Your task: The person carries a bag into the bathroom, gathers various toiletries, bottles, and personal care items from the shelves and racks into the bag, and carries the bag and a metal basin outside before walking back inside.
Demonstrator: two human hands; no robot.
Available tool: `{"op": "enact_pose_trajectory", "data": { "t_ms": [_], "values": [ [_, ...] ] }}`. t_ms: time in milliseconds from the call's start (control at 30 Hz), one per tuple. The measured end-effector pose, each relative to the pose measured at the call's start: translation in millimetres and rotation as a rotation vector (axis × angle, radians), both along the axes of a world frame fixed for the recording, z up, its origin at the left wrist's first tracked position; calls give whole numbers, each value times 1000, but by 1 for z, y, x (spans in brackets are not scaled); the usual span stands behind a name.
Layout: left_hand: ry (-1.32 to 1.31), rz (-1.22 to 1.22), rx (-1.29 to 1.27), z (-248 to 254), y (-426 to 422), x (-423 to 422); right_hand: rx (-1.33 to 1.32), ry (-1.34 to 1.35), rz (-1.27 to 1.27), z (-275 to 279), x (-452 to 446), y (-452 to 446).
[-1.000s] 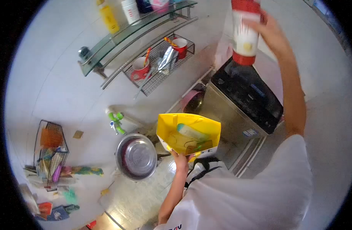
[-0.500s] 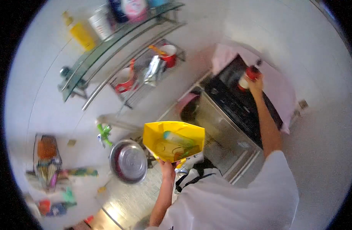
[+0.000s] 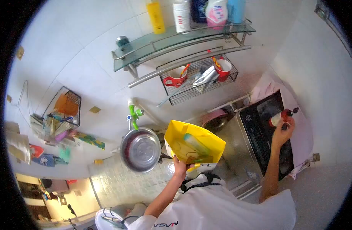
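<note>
My left hand [image 3: 179, 168] is closed on the near edge of a yellow bag [image 3: 172, 134]. The bag's mouth faces up, and inside it lies a bottle [image 3: 196, 143] with a pale blue-green end, among other items that are hard to make out. Out to the right, my right hand [image 3: 284, 135] grips a small red-and-white bottle [image 3: 276, 120] above the black lid [image 3: 266, 111] of a washing machine. A small dark round thing shows by those fingers; whether it belongs to the bottle I cannot tell.
Several bottles, one a yellow bottle [image 3: 156, 17], stand on a glass shelf [image 3: 164, 44]. Below hangs a wire basket [image 3: 187, 90] with two red cups. A metal basin [image 3: 142, 151] sits under a green tap [image 3: 135, 114]. Pink cloth [image 3: 304, 142] lies behind the lid.
The view has turned, so the shelf now looks more level and the washing machine sits farther right. Both hands keep their holds on the bag and the bottle.
</note>
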State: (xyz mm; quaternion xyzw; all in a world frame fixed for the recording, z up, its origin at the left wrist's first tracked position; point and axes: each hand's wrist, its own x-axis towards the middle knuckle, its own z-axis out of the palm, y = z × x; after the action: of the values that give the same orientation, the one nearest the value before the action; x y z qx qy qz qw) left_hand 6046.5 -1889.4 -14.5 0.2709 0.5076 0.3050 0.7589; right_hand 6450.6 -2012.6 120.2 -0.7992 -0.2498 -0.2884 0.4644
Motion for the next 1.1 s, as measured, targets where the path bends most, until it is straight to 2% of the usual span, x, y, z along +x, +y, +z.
{"op": "enact_pose_trajectory", "data": {
  "t_ms": [100,133,167,200,233,300,333,400,433,500,533,600,633,667,700,767,833,900,967,1033,1067,1100],
  "values": [
    [13,-26,9,3,-6,-4,183,137,677,108,-95,98],
    [20,-41,15,6,-6,-5,134,17,749,143,-114,133],
    [25,-52,23,11,-3,-5,201,-13,833,167,-124,174],
    [50,-77,-1,23,-3,-6,196,-109,772,199,-141,208],
    [45,-72,4,23,-4,-7,80,-233,666,227,-149,240],
    [40,-74,23,15,-6,-7,-105,-365,367,250,-162,297],
    [-16,-72,29,11,-6,-7,-104,-365,364,255,-163,316],
    [-17,-65,42,1,-6,-8,-323,-117,468,257,-164,341],
    [-17,-54,48,0,-7,-10,-324,-110,462,255,-165,339],
    [-86,-22,84,-4,-7,-12,-87,-242,540,252,-164,333],
    [-47,-32,64,0,-6,-11,-89,-245,537,255,-160,323],
    [1,-67,30,5,-7,-14,146,-166,829,259,-148,277],
    [-18,-75,25,6,-5,-13,221,7,979,259,-143,248],
    [-37,-95,16,7,-4,-12,342,42,1084,252,-131,223],
    [-39,-160,22,-1,1,-16,296,137,1090,251,-130,184],
    [-145,-124,42,-27,-2,-15,143,242,899,218,-102,108],
    [-25,-143,-47,-24,1,-12,-54,281,683,171,-74,46],
    [-25,-175,4,-26,1,-13,-206,398,459,105,-46,-10],
    [40,-205,-10,-37,4,-17,-237,482,225,24,-18,-68],
    [37,-212,-17,-31,2,-16,-219,410,-63,-31,-1,-103],
    [101,-157,-44,-2,-3,-3,-222,415,-72,-50,14,-111],
    [111,-165,-48,-6,-4,-3,-149,420,-106,-68,29,-117]
  ]
}}
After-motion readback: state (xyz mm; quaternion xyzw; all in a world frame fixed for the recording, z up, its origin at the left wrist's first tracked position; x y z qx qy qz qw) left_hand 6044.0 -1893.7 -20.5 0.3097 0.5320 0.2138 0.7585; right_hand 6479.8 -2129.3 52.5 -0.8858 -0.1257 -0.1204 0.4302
